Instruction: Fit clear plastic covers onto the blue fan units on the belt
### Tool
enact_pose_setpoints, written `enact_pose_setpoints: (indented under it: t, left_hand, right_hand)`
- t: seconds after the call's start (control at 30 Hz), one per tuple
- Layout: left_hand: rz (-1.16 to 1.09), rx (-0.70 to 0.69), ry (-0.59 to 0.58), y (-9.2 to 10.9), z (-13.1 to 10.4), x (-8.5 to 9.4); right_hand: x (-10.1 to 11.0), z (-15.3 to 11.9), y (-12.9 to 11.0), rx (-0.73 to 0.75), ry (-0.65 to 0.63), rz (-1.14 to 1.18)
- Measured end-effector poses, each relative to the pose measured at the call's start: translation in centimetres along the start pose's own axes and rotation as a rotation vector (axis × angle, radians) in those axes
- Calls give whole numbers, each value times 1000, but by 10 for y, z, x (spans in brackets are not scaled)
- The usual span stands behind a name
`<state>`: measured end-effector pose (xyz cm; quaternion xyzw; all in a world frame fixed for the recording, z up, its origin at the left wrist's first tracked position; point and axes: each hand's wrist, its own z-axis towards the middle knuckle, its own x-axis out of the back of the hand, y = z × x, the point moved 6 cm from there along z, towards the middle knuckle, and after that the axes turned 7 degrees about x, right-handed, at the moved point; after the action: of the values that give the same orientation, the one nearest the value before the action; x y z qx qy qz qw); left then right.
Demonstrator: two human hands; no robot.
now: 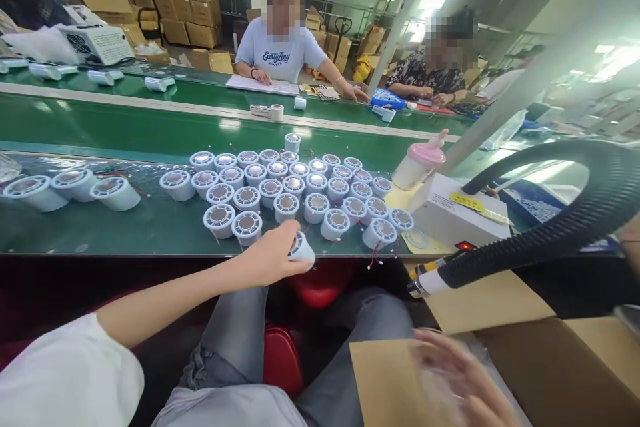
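My left hand [273,255] is closed round a white cylindrical part [303,251] at the front edge of the green worktop [150,233]. Just behind it stand rows of similar white parts [317,205] with slotted round tops, some with thin red and black wires. Over a cardboard box [540,360] at the lower right is my right hand [460,380], smeared by motion. Something clear seems to show at its palm, too blurred to make out.
Three more white parts [75,183] stand at the left. A black hose [530,247] arches from a white machine [450,213] at the right, beside a pink-topped bottle [420,160]. Two people [280,53] sit across the green conveyor [175,117].
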<state>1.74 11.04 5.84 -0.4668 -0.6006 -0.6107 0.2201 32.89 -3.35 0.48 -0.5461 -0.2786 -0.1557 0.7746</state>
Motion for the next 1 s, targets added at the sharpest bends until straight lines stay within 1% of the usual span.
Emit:
enact_pose_setpoints:
  t: [0.07,0.1,0.17,0.23,0.27,0.3,0.33,0.4,0.47,0.5,0.57,0.63,0.73,0.83,0.9,0.97,1.0]
  left_hand:
    - [-389,40,-207,-5,-7,-18]
    - [-525,60,-319,-5,-11,-30]
    - [-619,84,-512,-2,-20,-53]
    - [-608,70,-646,4,-29,-69]
    - [-581,22,-674,8,-32,-73]
    - [-537,-50,-664,13,-34,-73]
    - [-482,-133,-618,17,-35,-71]
    - [-381,-277,-471,24,-37,-63]
    - [-366,-316,-350,26,-37,-58]
    - [-387,-317,-314,25,-37,-57]
    - [-447,-313,-267,21,-36,-58]
    - [-476,-323,-244,17,-34,-62]
    - [-462,-389,-249,14,-33,-69]
    - [-525,-449,-337,14,-35,-75]
    - [-614,-438,-420,15,-37,-78]
    - [-709,-381,-498,16,-39,-81]
    - [-761,-340,-534,17,-40,-83]
  right_hand:
    - [-41,23,-48,179,-65,-141]
    - [-56,34,-68,244,-43,-250]
    - [-80,53,-95,319,-3,-441]
    - [-91,65,-103,294,24,-587]
    - [-93,69,-101,256,19,-635]
    - [-94,71,-98,211,-1,-663]
    - [-94,73,-93,172,-35,-667]
    - [-96,72,-84,116,-123,-574]
    - [-97,71,-78,60,-190,-362]
    - [-97,71,-77,26,-194,-239]
    - [-94,70,-75,-44,-135,-20]
    - [-89,70,-74,-102,-26,137]
    - [-83,68,-68,-181,111,308]
    - [-82,65,-60,-283,172,445]
    - [-83,63,-52,-381,200,568]
    - [-85,62,-47,-458,213,691]
    - [-84,63,-46,-465,210,731]
